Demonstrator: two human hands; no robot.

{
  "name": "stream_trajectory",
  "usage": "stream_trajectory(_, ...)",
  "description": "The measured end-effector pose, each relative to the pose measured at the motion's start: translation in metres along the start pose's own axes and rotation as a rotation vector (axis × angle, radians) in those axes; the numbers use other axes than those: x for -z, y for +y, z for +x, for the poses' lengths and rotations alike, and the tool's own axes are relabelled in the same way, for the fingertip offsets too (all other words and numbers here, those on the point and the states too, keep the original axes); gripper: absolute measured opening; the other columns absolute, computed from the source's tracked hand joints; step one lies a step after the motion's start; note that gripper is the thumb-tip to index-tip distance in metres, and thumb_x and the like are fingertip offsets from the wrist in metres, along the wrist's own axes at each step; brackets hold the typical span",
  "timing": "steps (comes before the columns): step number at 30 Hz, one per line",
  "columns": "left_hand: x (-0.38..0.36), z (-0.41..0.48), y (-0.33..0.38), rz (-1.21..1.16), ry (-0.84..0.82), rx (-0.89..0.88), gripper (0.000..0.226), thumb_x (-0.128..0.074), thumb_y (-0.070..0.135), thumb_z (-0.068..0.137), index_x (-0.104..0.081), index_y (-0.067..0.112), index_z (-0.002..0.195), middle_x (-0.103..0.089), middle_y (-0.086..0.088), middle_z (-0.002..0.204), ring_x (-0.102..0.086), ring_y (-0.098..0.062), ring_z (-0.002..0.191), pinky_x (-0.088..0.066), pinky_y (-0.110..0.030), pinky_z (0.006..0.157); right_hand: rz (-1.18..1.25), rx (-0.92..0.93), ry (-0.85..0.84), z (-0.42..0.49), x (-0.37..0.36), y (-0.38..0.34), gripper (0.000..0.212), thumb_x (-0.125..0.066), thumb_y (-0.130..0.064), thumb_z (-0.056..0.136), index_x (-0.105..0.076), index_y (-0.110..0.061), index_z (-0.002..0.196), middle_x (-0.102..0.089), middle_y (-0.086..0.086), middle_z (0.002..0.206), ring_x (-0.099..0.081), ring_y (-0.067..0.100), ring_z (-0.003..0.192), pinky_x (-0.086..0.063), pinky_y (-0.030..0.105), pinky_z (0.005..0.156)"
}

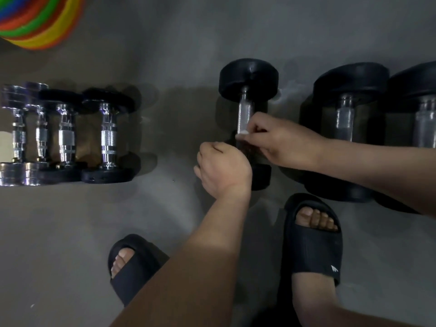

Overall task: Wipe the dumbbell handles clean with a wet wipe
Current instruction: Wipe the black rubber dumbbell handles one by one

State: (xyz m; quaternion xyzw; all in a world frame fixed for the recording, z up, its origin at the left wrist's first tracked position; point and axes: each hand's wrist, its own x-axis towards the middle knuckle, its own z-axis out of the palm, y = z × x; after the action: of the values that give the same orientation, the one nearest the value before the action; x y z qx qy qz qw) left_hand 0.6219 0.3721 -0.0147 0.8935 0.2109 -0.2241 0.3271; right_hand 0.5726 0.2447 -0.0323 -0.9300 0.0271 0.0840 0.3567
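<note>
A black round-headed dumbbell [248, 76] lies on the grey floor in the middle of the head view, its knurled silver handle [245, 114] running toward me. My right hand [278, 142] pinches a small white wet wipe [243, 132] against the near part of that handle. My left hand [221, 168] is curled over the dumbbell's near black head and hides most of it. What the left fingers grasp underneath is hidden.
Two bigger black dumbbells [346, 119] [424, 123] lie to the right. Several small chrome and black dumbbells [66, 135] stand in a row at the left. Stacked rainbow-coloured discs [37, 20] sit at the top left. My feet in black slides [313, 237] [132, 265] stand close by.
</note>
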Motion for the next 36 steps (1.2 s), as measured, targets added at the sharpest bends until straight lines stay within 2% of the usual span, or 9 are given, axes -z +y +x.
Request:
stream_trajectory(2,-0.002,0.001,-0.001,-0.029,0.006,0.007,0.033,-0.032,0.026,0.102,-0.060,0.014,0.112,-0.062,-0.008,0.126,-0.049,-0.034,0.117,-0.041,-0.043,0.096,0.205,-0.194,0.150,0.014,0.003,0.007,0.028,-0.055,-0.037,0.102,-0.056,-0.011,0.094,-0.053,0.008,0.075,-0.047,0.011,0.063,-0.038,0.034,0.058)
stream_trajectory(6,-0.005,0.000,-0.002,-0.070,0.032,0.007,0.031,-0.033,0.025,0.101,-0.061,0.014,0.108,-0.063,-0.010,0.121,-0.051,-0.035,0.113,-0.040,-0.040,0.090,0.398,-0.318,0.282,0.018,-0.005,0.005,0.030,-0.056,-0.036,0.103,-0.049,-0.009,0.090,-0.047,0.003,0.071,-0.045,0.011,0.061,-0.037,0.034,0.057)
stream_trajectory(9,-0.007,-0.004,-0.004,-0.067,0.044,-0.012,0.032,-0.033,0.027,0.100,-0.063,0.016,0.107,-0.065,-0.007,0.118,-0.049,-0.032,0.112,-0.041,-0.040,0.091,0.297,-0.255,0.191,0.004,-0.011,0.003,0.026,-0.058,-0.035,0.102,-0.048,-0.016,0.089,-0.046,-0.006,0.069,-0.045,0.008,0.061,-0.037,0.027,0.056)
stream_trajectory(15,-0.009,-0.009,-0.004,-0.095,0.047,-0.020,0.017,-0.041,0.028,0.098,-0.057,0.029,0.093,-0.062,0.001,0.107,-0.049,-0.025,0.111,-0.040,-0.036,0.091,0.031,-0.198,0.415,0.018,-0.010,0.015,0.023,-0.056,-0.018,0.102,-0.070,-0.002,0.111,-0.057,0.012,0.096,-0.055,0.019,0.080,-0.048,0.038,0.068)
stream_trajectory(19,-0.008,-0.006,-0.006,-0.135,0.062,-0.021,0.015,-0.044,0.027,0.094,-0.057,0.031,0.087,-0.063,0.005,0.102,-0.054,-0.027,0.108,-0.046,-0.042,0.094,0.300,-0.285,0.398,0.013,-0.013,0.008,0.029,-0.055,-0.030,0.103,-0.061,-0.002,0.101,-0.054,0.017,0.087,-0.052,0.025,0.073,-0.045,0.041,0.066)
stream_trajectory(22,-0.009,-0.005,-0.007,-0.157,0.066,-0.030,0.016,-0.045,0.026,0.092,-0.059,0.030,0.087,-0.066,0.005,0.103,-0.055,-0.026,0.107,-0.047,-0.042,0.092,0.287,-0.373,0.408,0.019,-0.009,0.011,0.032,-0.053,-0.036,0.104,-0.057,-0.006,0.095,-0.053,0.012,0.089,-0.053,0.021,0.073,-0.045,0.040,0.067)
stream_trajectory(27,-0.009,-0.002,-0.009,-0.181,0.069,-0.028,0.015,-0.045,0.025,0.093,-0.056,0.031,0.084,-0.066,0.006,0.103,-0.056,-0.026,0.107,-0.046,-0.039,0.090,0.329,-0.333,0.363,0.015,-0.014,0.001,0.031,-0.053,-0.031,0.104,-0.053,-0.002,0.093,-0.047,0.008,0.074,-0.045,0.016,0.064,-0.040,0.037,0.061)
stream_trajectory(32,-0.009,-0.003,-0.008,-0.167,0.072,-0.030,0.019,-0.044,0.025,0.093,-0.051,0.033,0.077,-0.065,0.007,0.100,-0.055,-0.026,0.106,-0.047,-0.041,0.090,0.262,-0.335,0.410,0.026,-0.012,0.010,0.035,-0.051,-0.028,0.104,-0.058,0.005,0.097,-0.054,0.015,0.089,-0.050,0.020,0.074,-0.039,0.026,0.062)
stream_trajectory(36,-0.007,0.001,-0.010,-0.195,0.067,-0.031,0.016,-0.042,0.028,0.090,-0.052,0.033,0.079,-0.066,0.005,0.102,-0.056,-0.027,0.106,-0.047,-0.043,0.093,0.098,-0.049,0.242,0.002,-0.012,-0.002,0.042,-0.042,-0.028,0.106,-0.070,0.003,0.104,-0.058,0.014,0.093,-0.055,0.018,0.079,-0.046,0.030,0.070)
